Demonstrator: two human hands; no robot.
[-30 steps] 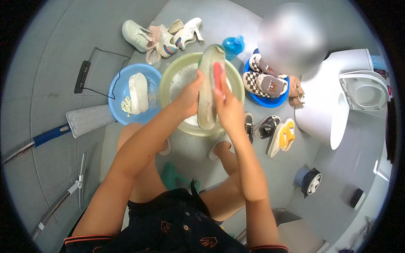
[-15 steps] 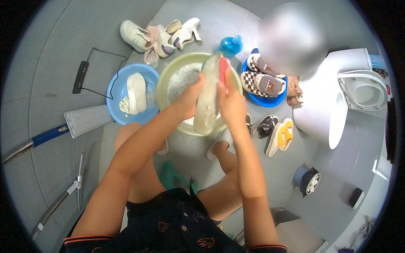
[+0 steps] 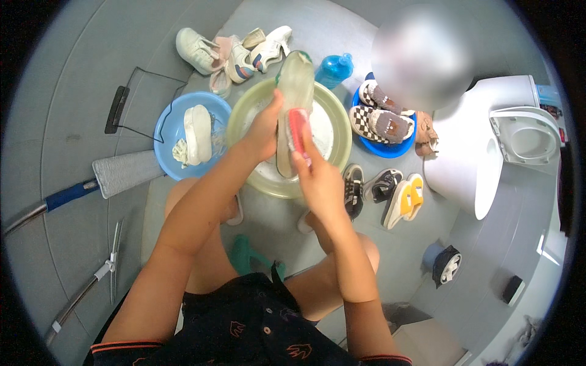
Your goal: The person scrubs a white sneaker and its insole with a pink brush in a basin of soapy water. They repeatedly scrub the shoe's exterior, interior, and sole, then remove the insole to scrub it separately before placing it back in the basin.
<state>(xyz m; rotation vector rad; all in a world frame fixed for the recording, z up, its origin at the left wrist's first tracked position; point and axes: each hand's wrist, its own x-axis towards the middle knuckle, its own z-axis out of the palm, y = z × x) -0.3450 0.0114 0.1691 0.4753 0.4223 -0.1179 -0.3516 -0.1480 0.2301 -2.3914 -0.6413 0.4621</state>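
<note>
Over a pale green basin [image 3: 334, 177] of sudsy water I hold a shoe [image 3: 295, 82] with its whitish sole showing and a green patch at the far end. My left hand [image 3: 264, 131] is closed round the shoe's left side. In my right hand [image 3: 320, 183] is a pink scrubbing brush [image 3: 298, 129], its bristles against the sole. The side of the shoe turned away from me is hidden. To the left stands a light blue basin [image 3: 168, 125] holding a white shoe [image 3: 198, 134], laces and a crumpled pale piece.
White sneakers [image 3: 241, 58] and a blue bottle [image 3: 334, 70] stand beyond the basin. At right are a blue tub [image 3: 386, 148] of checkered slippers [image 3: 369, 125], dark shoes [image 3: 353, 190], yellow slippers [image 3: 406, 198] and a toilet [image 3: 470, 146]. A flat mop [image 3: 128, 175] lies left; a green stool [image 3: 243, 253] is below me.
The brush has moved from the shoe's far right edge down onto the middle of its sole, with my right hand nearer to me. The shoe has shifted and turned, sole more upward.
</note>
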